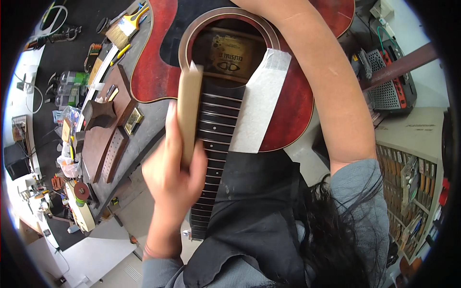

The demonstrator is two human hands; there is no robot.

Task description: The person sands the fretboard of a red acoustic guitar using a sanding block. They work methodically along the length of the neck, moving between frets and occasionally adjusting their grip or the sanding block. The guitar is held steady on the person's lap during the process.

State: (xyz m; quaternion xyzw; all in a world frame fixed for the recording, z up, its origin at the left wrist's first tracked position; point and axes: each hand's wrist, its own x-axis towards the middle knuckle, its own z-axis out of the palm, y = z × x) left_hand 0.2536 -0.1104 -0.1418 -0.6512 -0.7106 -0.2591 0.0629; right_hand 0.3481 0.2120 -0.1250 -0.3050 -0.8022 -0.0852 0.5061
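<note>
A red acoustic guitar (288, 117) lies in front of me, its soundhole toward the top and its neck running down toward my body. My left hand (175, 165) is closed round a long wooden block (190, 103) held along the left side of the fretboard (214, 129). Motion blurs the hand and the block's upper end, which overlaps the soundhole's rim. White masking tape (261, 103) covers the body beside the fretboard's right side. My right forearm (331, 81) reaches across the guitar's right side, and its hand is past the top edge.
On the dark workbench (144, 120) at left lie a wide paintbrush (126, 28), brown wooden pieces (91, 149) and bottles (72, 89). A grey-and-red amplifier-like box (394, 79) stands at right, above a shelf unit (408, 192) with many slots. A black apron (259, 206) covers my lap.
</note>
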